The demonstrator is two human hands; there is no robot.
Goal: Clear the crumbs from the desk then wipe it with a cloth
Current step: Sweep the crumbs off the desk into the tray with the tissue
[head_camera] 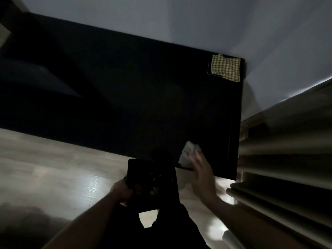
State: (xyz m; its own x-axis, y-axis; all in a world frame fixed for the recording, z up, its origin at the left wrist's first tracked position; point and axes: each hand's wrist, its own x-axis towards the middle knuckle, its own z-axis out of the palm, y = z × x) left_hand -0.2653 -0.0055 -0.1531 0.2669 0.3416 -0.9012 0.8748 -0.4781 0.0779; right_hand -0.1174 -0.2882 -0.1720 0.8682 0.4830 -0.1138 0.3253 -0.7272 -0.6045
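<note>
- Head view, pretty dark, so take this with a grain of salt. My left hand (122,192) is clenched round the left edge of a dark flat tray (152,184), held just off the near edge of the desk (125,97), a bit lower than the top by the look of it.
- There's a scatter of crumbs (152,190) already sitting in the tray. Can't make out any left on the desk, it's too black to tell.
- My right hand (202,169) is at the near right corner, fingers (195,157) stretched out fairly straight and resting against a pale crumpled wad (189,154), tissue maybe. Blurry, so I can't say if it's pinched or just pushed.
- The bit that matters: the tray's mouth is just left of that wad, so I reckon any last sweep goes leftward along the near edge. Right hand is clearly the closer one.
- The checked cloth (225,68) lies flat at the far right corner, well apart from both hands, straight up the right edge from my right hand.
- Room: the desk's middle and left look open. A ribbed curtain or radiator thing (280,159) crowds the right edge, so not much elbow space there.
</note>
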